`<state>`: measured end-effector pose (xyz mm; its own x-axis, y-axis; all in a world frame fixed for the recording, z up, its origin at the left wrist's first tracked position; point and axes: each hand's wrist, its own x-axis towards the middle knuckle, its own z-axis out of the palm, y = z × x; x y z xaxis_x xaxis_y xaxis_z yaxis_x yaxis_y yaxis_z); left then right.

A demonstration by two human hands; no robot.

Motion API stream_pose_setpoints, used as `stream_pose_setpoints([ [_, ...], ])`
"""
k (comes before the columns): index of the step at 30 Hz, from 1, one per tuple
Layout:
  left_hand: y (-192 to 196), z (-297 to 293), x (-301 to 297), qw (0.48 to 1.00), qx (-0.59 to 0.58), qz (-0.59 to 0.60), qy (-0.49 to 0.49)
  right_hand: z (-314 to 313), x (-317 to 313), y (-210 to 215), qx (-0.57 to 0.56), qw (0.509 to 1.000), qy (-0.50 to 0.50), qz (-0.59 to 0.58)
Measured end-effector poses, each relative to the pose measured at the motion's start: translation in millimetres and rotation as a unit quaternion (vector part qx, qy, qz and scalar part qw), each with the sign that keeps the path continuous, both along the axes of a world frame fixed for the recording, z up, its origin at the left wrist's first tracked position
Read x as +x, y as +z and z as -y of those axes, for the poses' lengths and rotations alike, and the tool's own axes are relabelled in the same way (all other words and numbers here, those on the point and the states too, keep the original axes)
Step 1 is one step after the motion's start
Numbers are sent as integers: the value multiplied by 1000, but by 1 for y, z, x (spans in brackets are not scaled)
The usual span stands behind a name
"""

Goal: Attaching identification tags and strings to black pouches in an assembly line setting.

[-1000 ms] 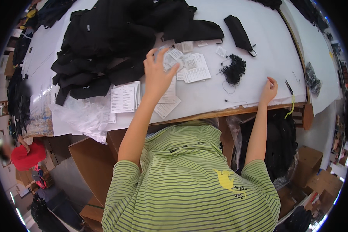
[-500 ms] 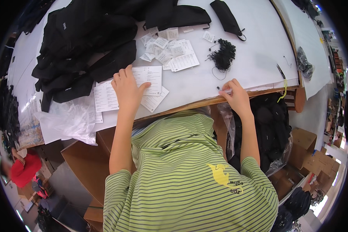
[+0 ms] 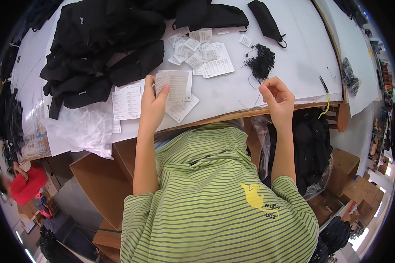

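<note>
My left hand (image 3: pixel 152 101) holds a printed white card (image 3: pixel 179 84) between thumb and fingers, tilted up off the table. Beneath and beside it lie more printed cards (image 3: pixel 127 103). My right hand (image 3: pixel 278 99) is closed in a pinch on a thin black string (image 3: pixel 251 107), which hangs by the table's front edge. Just beyond those fingertips sits a tangled bunch of black strings (image 3: pixel 261 61). Small white labels (image 3: pixel 192 44) lie loosely piled near a stack of cards (image 3: pixel 219 65), between the two hands and farther back.
Black fabric pouches (image 3: pixel 87 52) are heaped at the far left, with a single pouch (image 3: pixel 265 20) at the back. Clear plastic bags (image 3: pixel 85 129) lie at the left table edge. Scissors (image 3: pixel 324 84) with a yellow tie rest at right. A person in red (image 3: pixel 28 184) is at far left.
My left hand has lifted a card off the table. My right hand has moved slightly up and right, near the string bunch, with a string now trailing by it.
</note>
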<state>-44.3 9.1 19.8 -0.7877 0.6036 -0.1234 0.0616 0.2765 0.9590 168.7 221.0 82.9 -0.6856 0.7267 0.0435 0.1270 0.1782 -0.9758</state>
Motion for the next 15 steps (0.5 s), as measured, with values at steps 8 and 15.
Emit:
stream_pose_setpoints([
  [8,43,1,32,990,19,140,-3,-11,3,-40,129,968,-70,203],
  [15,30,-1,41,994,-9,97,-41,26,-47,-44,257,931,116,230],
])
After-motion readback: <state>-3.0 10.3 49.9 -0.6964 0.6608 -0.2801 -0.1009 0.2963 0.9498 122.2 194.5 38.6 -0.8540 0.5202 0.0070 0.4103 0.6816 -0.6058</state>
